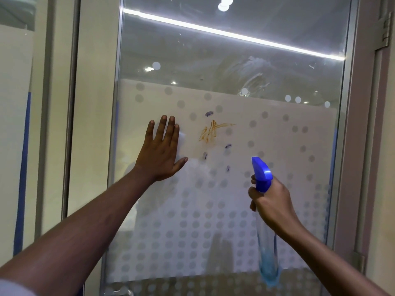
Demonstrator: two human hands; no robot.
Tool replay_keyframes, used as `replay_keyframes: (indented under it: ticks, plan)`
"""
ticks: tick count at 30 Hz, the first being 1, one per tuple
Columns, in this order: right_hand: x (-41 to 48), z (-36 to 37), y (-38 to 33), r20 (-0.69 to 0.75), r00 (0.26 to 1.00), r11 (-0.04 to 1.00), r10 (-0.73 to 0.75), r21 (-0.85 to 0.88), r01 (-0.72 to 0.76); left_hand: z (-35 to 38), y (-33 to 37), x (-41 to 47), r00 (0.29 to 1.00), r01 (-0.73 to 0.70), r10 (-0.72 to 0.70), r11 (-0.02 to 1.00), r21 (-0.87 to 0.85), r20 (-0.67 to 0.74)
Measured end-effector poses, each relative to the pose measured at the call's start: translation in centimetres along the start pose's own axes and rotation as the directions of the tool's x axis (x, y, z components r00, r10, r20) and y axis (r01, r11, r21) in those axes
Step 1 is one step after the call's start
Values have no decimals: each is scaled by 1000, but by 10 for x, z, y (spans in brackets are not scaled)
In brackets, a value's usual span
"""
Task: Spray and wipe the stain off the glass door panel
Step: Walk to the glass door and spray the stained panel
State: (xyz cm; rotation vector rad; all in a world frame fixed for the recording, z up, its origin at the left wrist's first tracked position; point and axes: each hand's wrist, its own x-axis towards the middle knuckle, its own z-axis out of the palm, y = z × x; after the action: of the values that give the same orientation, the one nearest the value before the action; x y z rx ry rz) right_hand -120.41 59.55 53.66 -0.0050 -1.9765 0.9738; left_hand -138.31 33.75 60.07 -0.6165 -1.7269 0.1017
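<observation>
An orange-brown smeared stain (210,132) sits mid-height on the glass door panel (267,133), ringed by several small dark pen marks (209,113). My left hand (161,150) lies flat on the glass just left of the stain, fingers spread, pinning a white cloth (197,166) whose edges show beside the fingers and under the thumb. My right hand (272,201) grips a spray bottle (261,174) with a blue trigger head aimed up-left at the glass, below and right of the stain. Its clear body (268,263) hangs down with a little blue liquid at the bottom.
The panel carries frosted dots (192,227) on its lower half and whitish smear marks (254,71) upper right. A metal frame (350,146) borders the glass, with a hinge (384,33) top right. A pale wall with a blue strip (23,167) stands left.
</observation>
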Motion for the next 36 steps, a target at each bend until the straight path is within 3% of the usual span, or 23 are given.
replay_keyframes:
  ticks: [6,11,29,36]
  plan:
    - [-16,22,-13,193,981,994,7,-109,14,-1,-1,-1,1000,0,0,1000,-13,-6]
    - [-22,39,-25,253,967,994,-10,-103,37,-2,1,0,1000,3,-3,1000,-18,6]
    - [22,71,-92,283,951,983,-127,-93,159,-2,1,0,1000,12,-12,1000,-5,26]
    - [46,76,-122,233,960,981,-156,-74,178,1,0,-1,1000,15,-14,1000,-17,23]
